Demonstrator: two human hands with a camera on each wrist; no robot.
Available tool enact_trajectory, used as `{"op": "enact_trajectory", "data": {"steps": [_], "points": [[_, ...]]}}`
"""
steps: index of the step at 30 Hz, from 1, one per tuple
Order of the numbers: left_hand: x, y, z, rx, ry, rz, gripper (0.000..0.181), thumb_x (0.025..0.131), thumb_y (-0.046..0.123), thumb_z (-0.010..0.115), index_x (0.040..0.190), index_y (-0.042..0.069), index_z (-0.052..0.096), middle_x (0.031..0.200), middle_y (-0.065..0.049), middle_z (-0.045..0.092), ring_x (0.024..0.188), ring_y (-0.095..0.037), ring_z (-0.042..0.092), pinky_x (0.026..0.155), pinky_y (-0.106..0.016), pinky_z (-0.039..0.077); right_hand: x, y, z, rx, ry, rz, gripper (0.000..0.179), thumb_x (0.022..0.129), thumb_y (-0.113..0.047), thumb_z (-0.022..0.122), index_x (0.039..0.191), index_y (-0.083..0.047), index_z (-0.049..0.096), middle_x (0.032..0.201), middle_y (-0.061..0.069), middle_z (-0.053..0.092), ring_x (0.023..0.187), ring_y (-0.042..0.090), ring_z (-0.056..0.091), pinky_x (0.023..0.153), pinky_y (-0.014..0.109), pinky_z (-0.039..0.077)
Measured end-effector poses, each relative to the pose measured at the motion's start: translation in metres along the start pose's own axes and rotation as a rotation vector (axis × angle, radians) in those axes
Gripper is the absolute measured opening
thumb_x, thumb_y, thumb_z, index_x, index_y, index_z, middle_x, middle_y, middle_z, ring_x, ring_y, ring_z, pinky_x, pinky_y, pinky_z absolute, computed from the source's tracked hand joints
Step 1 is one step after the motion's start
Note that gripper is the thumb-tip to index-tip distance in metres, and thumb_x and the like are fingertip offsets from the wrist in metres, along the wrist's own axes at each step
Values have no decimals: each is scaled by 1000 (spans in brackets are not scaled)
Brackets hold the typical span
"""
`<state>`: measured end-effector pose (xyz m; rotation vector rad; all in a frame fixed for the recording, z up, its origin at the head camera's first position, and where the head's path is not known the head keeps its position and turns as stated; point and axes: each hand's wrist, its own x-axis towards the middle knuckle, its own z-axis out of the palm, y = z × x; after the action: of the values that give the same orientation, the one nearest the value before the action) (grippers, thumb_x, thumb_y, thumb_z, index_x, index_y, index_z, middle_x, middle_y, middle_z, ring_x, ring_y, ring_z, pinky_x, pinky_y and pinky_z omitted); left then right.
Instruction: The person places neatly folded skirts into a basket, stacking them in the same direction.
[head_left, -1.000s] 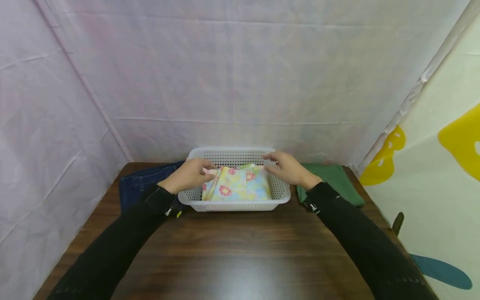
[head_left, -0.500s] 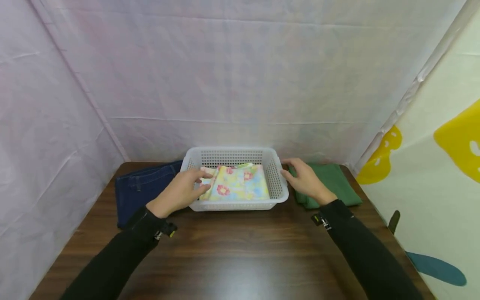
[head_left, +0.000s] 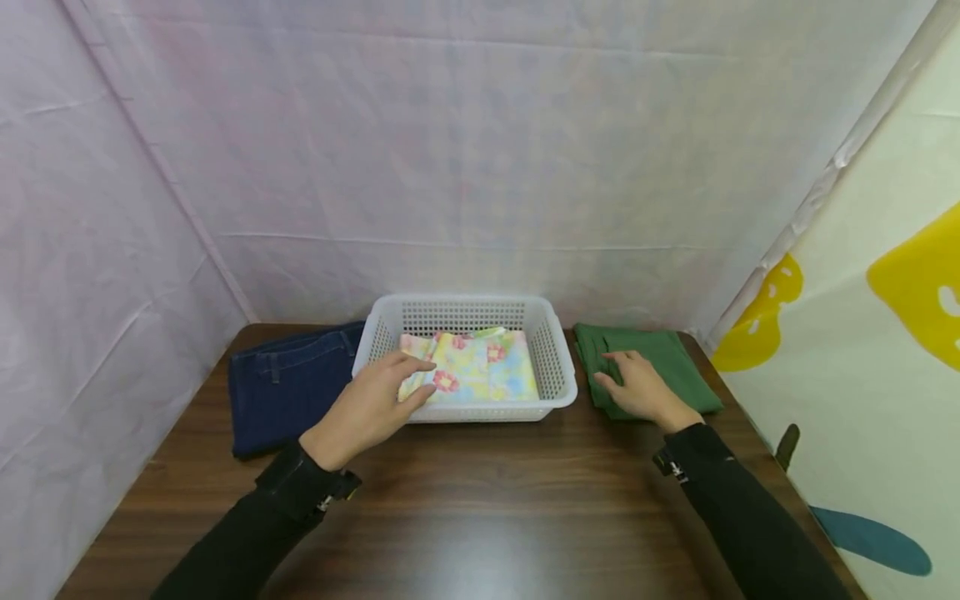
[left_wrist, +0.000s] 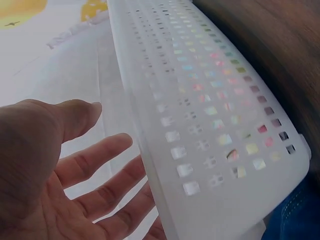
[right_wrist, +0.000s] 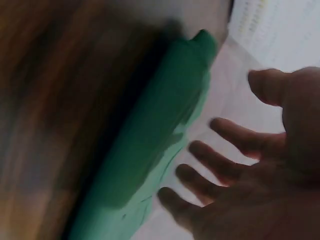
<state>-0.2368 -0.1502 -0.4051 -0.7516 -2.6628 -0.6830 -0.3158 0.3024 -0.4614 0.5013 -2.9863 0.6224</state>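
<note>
A white plastic basket [head_left: 558,367] with perforated walls stands at the back middle of the table. Inside it lies a folded floral cloth [head_left: 480,371] in yellow, pink and pale blue. My left hand [head_left: 371,404], fingers spread and holding nothing, hovers over the basket's front left corner; in the left wrist view its fingers [left_wrist: 107,192] are beside the basket's rim. Over the folded green garment [head_left: 678,367] at right is my right hand [head_left: 637,385]. The right wrist view shows its fingers [right_wrist: 200,182] loosely bent and apart, with a gap to the green cloth.
Folded dark blue jeans [head_left: 288,392] lie left of the basket. The brown wooden table [head_left: 480,500] reaches back to a pale fabric wall [head_left: 465,167]. At right hangs a white sheet with yellow and teal shapes [head_left: 757,325].
My right hand has moved right, from over the basket to above the green garment. The left hand has drawn back slightly toward the basket's front. The floral cloth stays in the basket.
</note>
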Motion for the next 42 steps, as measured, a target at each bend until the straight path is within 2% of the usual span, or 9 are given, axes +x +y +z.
{"op": "enact_trajectory", "data": {"steps": [5,8,15,18,23,28,35,39,42], "points": [[2,6,7,12,38,46,35,100,38,65,128,17,67,122,0,64,107,-17,61,85,-37,53,-11,8,5,-37,-109,47,58,107,-40,52,149,0,43,146,35,35,131,57,34,100,71,33],[2,11,12,24,46,88,34,101,38,64,129,19,67,119,1,64,100,-13,62,81,-33,53,-15,10,7,-58,-123,59,59,106,-43,52,150,-4,44,148,32,34,130,57,35,98,73,34],[5,24,21,48,77,157,38,98,38,68,130,16,67,117,1,64,100,-14,62,79,-34,54,-20,8,8,-116,-91,46,56,105,-45,54,146,-8,50,146,28,38,125,55,40,90,74,37],[6,30,23,56,75,174,39,98,38,68,130,17,67,119,2,63,105,-12,60,81,-32,54,-24,4,8,-131,-87,46,53,104,-46,55,144,-10,52,144,26,40,123,54,42,88,73,40],[9,38,29,57,62,200,38,98,38,67,131,19,66,120,4,62,102,-9,60,75,-26,53,-32,-3,9,-146,-70,41,48,104,-45,57,138,-12,57,139,24,45,118,52,46,85,73,41],[12,48,35,54,55,223,39,98,39,68,131,19,66,118,5,62,97,-9,61,74,-27,53,-37,-8,10,-144,-52,28,50,103,-44,59,141,-11,55,136,23,49,116,50,48,88,69,44],[20,66,46,53,22,302,42,100,40,65,136,18,62,124,2,60,104,-13,60,83,-31,53,-42,-10,14,-135,-18,-12,62,101,-38,63,147,1,45,119,17,59,110,36,58,101,63,38],[22,78,52,66,13,351,43,101,41,64,138,19,61,126,0,59,104,-15,59,84,-35,53,-46,-14,14,-84,-30,1,59,101,-35,64,146,-1,47,112,12,61,98,29,61,87,55,50],[23,85,58,81,15,380,42,101,41,63,138,20,61,127,0,59,107,-16,59,85,-37,52,-48,-20,13,-36,-54,18,55,101,-33,65,144,-2,49,106,8,61,90,24,61,75,46,53]]}}
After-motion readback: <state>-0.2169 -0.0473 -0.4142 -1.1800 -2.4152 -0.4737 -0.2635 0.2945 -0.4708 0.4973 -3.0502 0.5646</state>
